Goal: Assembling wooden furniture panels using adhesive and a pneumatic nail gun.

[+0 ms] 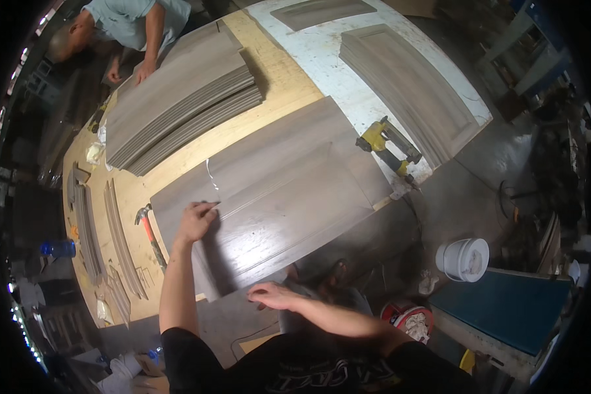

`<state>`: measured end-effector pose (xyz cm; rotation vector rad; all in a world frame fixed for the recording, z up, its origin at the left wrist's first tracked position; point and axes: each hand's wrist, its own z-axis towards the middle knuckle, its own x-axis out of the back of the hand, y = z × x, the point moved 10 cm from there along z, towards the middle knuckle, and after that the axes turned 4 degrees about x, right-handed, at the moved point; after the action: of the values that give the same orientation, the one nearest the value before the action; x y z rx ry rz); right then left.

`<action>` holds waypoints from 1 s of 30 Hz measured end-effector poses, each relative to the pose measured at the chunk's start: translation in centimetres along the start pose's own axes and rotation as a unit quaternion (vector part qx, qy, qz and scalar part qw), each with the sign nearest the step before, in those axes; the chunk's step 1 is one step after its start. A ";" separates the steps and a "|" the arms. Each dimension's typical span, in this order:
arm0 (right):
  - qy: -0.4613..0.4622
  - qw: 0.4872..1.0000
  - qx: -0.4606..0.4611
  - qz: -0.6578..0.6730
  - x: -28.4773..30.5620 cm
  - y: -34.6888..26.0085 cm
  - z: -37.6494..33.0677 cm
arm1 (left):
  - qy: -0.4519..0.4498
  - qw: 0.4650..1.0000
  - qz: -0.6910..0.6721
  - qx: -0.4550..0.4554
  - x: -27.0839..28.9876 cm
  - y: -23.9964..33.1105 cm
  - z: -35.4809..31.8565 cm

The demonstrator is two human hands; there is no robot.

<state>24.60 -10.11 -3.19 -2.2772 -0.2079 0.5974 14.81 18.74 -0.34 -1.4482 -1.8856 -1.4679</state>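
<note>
A grey-brown wooden cabinet door panel (289,190) with a raised frame lies on the table in front of me. Over its left part is my left hand (197,222), its fingers pinched together; anything between them is too small to make out. My right hand (273,297) hangs by the panel's front edge with its fingers curled in, and whatever they hold is hidden. A thin, curled white strip (211,174) lies on the panel just beyond my left hand. To the left of the panel rests a claw hammer (149,230) with an orange-red handle.
Stacked panels (184,98) lie farther back, where a co-worker's hand (146,70) touches them. A yellow-green nail gun (389,146) stands right of my panel, near more panels (407,85). Wooden strips (121,236) lie left. A white bucket (463,259) is at lower right.
</note>
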 end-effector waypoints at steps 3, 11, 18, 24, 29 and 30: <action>0.101 0.985 0.105 -0.097 5.2 -3.8 -0.8 | -0.008 0.992 0.118 -0.050 -1.0 3.5 2.0; 0.593 0.646 0.166 -0.451 34.1 -5.6 -13.8 | 0.070 0.980 0.080 -0.167 -0.3 5.4 0.8; 0.552 0.680 0.074 -0.477 37.1 -7.6 -10.9 | 0.085 0.988 0.057 -0.119 -0.1 2.6 1.0; 0.501 0.816 0.039 -0.284 35.6 -7.3 -7.7 | 0.248 0.963 -0.079 -0.069 6.5 -5.5 -5.1; 0.490 0.853 0.152 -0.101 39.9 -3.3 -9.0 | 0.524 0.821 -0.066 0.217 13.7 -25.9 -20.2; 0.495 0.850 0.148 -0.104 40.3 -3.3 -8.7 | 0.537 0.799 0.003 0.271 13.9 -30.7 -24.1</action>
<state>64.24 -0.33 -9.88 -1.9390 0.1446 -0.6485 -24.58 6.57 4.24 -0.1945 -1.3179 -1.1572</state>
